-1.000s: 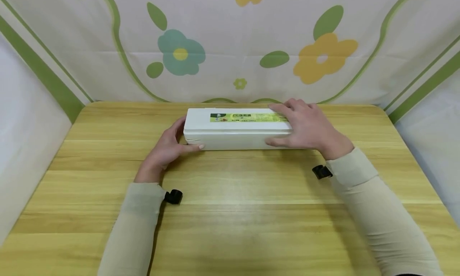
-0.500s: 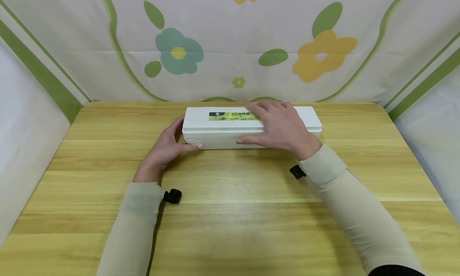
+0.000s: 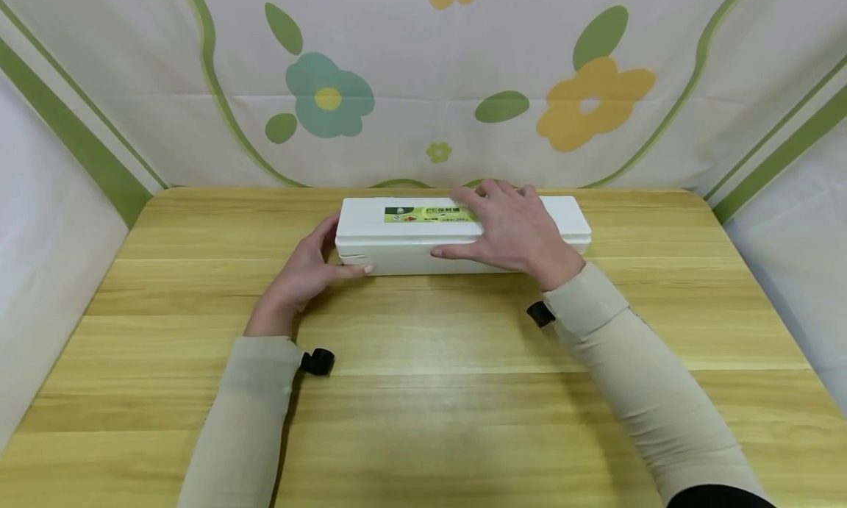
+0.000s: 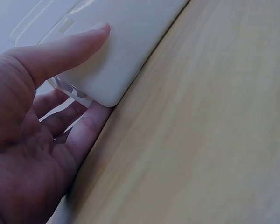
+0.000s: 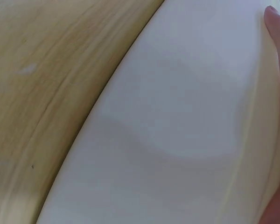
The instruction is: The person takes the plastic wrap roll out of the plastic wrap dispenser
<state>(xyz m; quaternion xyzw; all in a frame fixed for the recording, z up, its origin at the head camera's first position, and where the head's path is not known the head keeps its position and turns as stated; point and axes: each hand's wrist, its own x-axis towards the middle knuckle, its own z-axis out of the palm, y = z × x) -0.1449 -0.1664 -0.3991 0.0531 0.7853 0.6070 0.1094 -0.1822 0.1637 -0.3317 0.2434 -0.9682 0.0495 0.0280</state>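
A long white cling film box [image 3: 397, 259] lies on the wooden table near its back edge, lid down, with a green and yellow label [image 3: 401, 215] on top. My left hand [image 3: 306, 271] grips its left end; the thumb lies on the front wall and the fingers go round the end, partly hidden behind it. Across the middle of the lid my right hand [image 3: 519, 232] holds the box, thumb along the front and fingers over the top, covering part of the label. The right wrist view shows mostly the box's plain front [image 5: 168, 116].
The wooden table [image 3: 423, 420] stretches out in front of the box. Behind it hangs a flower-patterned cloth [image 3: 410, 74], close to the table's back edge. Pale cloth sides [image 3: 46, 273] stand at left and right. A black wrist mount [image 3: 319, 362] sits by each cuff.
My right hand has slid left along the box, from near its right end to the middle, uncovering that end. My left hand and the box have hardly moved.
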